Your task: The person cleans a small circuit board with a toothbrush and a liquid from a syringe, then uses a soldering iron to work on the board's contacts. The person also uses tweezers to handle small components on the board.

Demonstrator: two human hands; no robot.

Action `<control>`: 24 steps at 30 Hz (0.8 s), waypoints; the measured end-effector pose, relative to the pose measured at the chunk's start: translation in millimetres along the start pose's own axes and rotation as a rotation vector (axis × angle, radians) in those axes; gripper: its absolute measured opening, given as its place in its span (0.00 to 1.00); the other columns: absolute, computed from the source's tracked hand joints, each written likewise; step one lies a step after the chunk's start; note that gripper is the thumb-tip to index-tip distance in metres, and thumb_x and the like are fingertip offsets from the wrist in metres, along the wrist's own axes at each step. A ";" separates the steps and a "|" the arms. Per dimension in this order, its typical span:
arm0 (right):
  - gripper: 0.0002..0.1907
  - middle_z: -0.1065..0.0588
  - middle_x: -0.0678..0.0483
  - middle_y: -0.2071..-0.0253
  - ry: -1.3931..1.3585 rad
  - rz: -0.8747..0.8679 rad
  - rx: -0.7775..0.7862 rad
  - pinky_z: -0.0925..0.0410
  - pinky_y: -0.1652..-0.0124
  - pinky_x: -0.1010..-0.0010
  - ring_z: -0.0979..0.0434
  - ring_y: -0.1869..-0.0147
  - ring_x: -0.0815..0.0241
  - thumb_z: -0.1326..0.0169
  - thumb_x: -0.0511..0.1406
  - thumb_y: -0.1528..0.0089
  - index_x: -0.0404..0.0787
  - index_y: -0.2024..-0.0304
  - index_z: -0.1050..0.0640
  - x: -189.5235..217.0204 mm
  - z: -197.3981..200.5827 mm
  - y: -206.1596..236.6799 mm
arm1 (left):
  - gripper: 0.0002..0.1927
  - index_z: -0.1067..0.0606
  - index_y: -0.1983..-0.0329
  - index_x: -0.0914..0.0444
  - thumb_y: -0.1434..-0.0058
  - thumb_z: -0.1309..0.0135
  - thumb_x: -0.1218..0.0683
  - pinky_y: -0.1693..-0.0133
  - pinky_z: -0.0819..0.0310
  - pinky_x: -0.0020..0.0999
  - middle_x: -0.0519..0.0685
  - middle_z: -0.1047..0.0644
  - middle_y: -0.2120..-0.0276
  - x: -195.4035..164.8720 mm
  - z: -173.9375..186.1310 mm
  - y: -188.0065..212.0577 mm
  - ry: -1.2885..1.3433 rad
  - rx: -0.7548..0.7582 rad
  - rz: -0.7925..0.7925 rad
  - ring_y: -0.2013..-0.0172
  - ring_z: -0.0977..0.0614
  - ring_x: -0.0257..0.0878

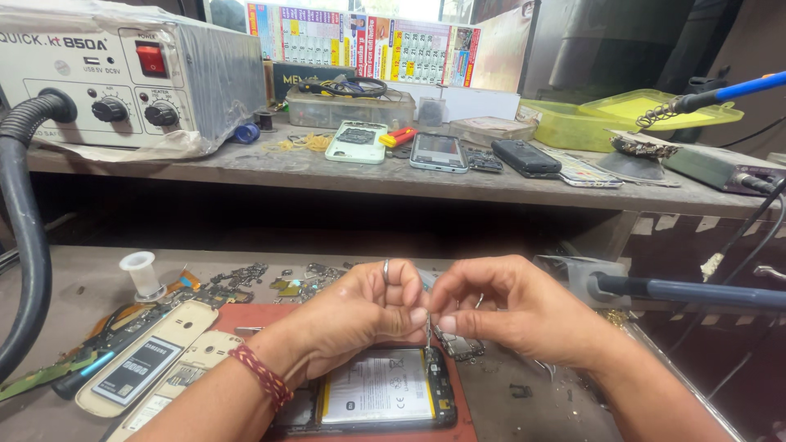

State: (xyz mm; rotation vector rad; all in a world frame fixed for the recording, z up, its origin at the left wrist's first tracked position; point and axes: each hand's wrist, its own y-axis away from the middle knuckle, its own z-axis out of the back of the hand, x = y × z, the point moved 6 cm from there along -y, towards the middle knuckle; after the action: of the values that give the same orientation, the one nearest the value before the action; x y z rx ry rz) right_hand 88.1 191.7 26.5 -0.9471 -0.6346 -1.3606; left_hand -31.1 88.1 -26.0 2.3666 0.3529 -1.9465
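Head camera looks down on a repair bench; both hands meet above an opened phone [378, 397] lying back-side up on a red mat [467, 413], battery and board exposed. The left hand [360, 315], ring on one finger and red thread at the wrist, is curled shut, fingertips pinched together; the right hand [499, 311] is pinched too, thumb and forefinger closed on a thin metal tool [428, 334], tweezers or a fine driver, hard to tell which; the left fingertips touch it near the top and seem to steady it. The tool stands nearly upright, long axis vertical, tip pointing down at the phone's upper right corner, just touching or just above it; the phone's long axis runs left to right across the mat. By my reading this is the picking-or-loosening stage at that corner; the next move calls for a steady, small, straight-down touch, no sideways slip toward the battery. A beige phone shell [147, 368] lies left, near.
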 end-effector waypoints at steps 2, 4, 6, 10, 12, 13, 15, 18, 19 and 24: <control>0.09 0.23 0.59 0.67 -0.009 0.022 0.006 0.29 0.58 0.74 0.25 0.61 0.70 0.36 0.32 0.42 0.38 0.59 0.15 2.0 -2.3 0.7 | 0.11 0.30 0.66 0.60 0.40 0.44 0.68 0.52 0.18 0.33 0.44 0.22 0.66 -1.7 -2.5 -0.1 0.017 0.045 -0.043 0.62 0.17 0.34; 0.09 0.23 0.59 0.66 -0.013 0.042 0.008 0.29 0.58 0.74 0.25 0.60 0.69 0.35 0.32 0.42 0.38 0.59 0.15 4.2 -3.0 0.9 | 0.11 0.30 0.66 0.59 0.41 0.44 0.68 0.52 0.19 0.34 0.44 0.23 0.66 -2.5 -3.1 -0.2 0.039 0.060 -0.049 0.62 0.18 0.34; 0.08 0.23 0.58 0.64 -0.012 0.059 0.006 0.28 0.57 0.73 0.23 0.58 0.69 0.36 0.32 0.43 0.38 0.60 0.15 5.9 -3.6 0.9 | 0.11 0.30 0.66 0.59 0.40 0.45 0.68 0.52 0.19 0.33 0.44 0.22 0.65 -1.3 -2.5 0.6 0.066 0.045 -0.017 0.61 0.17 0.34; 0.07 0.24 0.57 0.64 0.002 0.106 0.002 0.28 0.58 0.73 0.22 0.58 0.67 0.36 0.33 0.42 0.38 0.61 0.14 8.5 -4.8 -0.1 | 0.12 0.31 0.66 0.59 0.42 0.45 0.69 0.53 0.21 0.31 0.45 0.21 0.64 -2.4 -5.7 1.3 0.061 0.067 -0.029 0.62 0.18 0.33; 0.07 0.23 0.59 0.65 -0.001 0.109 0.003 0.27 0.58 0.74 0.21 0.59 0.68 0.35 0.33 0.42 0.39 0.62 0.15 8.4 -5.0 -1.0 | 0.12 0.31 0.67 0.59 0.42 0.46 0.69 0.54 0.20 0.30 0.45 0.21 0.64 -1.8 -5.4 1.2 0.059 0.066 -0.023 0.62 0.18 0.33; 0.07 0.25 0.59 0.66 0.022 0.109 -0.009 0.29 0.59 0.74 0.24 0.61 0.69 0.35 0.33 0.43 0.39 0.63 0.14 8.1 -5.6 -1.1 | 0.13 0.31 0.67 0.59 0.42 0.46 0.70 0.54 0.20 0.30 0.45 0.21 0.65 -1.8 -5.7 1.5 0.060 0.074 -0.032 0.62 0.18 0.34; 0.07 0.28 0.60 0.69 0.071 0.112 -0.035 0.32 0.62 0.75 0.29 0.65 0.69 0.33 0.33 0.44 0.39 0.64 0.13 8.1 -6.2 -1.6 | 0.14 0.31 0.66 0.59 0.43 0.46 0.71 0.55 0.21 0.31 0.46 0.23 0.66 -2.3 -6.0 1.7 0.063 0.092 -0.052 0.62 0.18 0.35; 0.07 0.28 0.61 0.70 0.069 0.097 -0.041 0.33 0.64 0.75 0.31 0.66 0.70 0.32 0.34 0.45 0.40 0.64 0.13 8.1 -6.4 -1.4 | 0.13 0.31 0.65 0.60 0.41 0.46 0.71 0.57 0.23 0.29 0.46 0.24 0.67 -1.5 -5.3 2.4 0.064 0.089 -0.055 0.63 0.19 0.34; 0.07 0.28 0.61 0.70 0.085 0.102 -0.042 0.33 0.64 0.75 0.31 0.66 0.70 0.32 0.34 0.45 0.40 0.65 0.13 8.6 -6.2 -1.3 | 0.13 0.31 0.66 0.60 0.42 0.47 0.71 0.58 0.23 0.29 0.46 0.23 0.66 -1.3 -5.4 2.3 0.068 0.087 -0.051 0.63 0.19 0.34; 0.07 0.27 0.59 0.68 0.028 0.059 -0.015 0.32 0.62 0.74 0.28 0.63 0.69 0.33 0.33 0.45 0.40 0.64 0.13 4.9 -6.8 -0.4 | 0.12 0.32 0.68 0.61 0.44 0.47 0.71 0.57 0.20 0.28 0.47 0.21 0.67 -1.7 -5.1 1.8 0.049 0.053 -0.029 0.64 0.18 0.33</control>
State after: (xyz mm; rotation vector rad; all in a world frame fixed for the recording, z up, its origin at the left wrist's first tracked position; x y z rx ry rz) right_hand 87.4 183.3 27.3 -0.9498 -0.5718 -1.3262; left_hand -26.1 87.1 -23.5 2.4590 0.3446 -1.9374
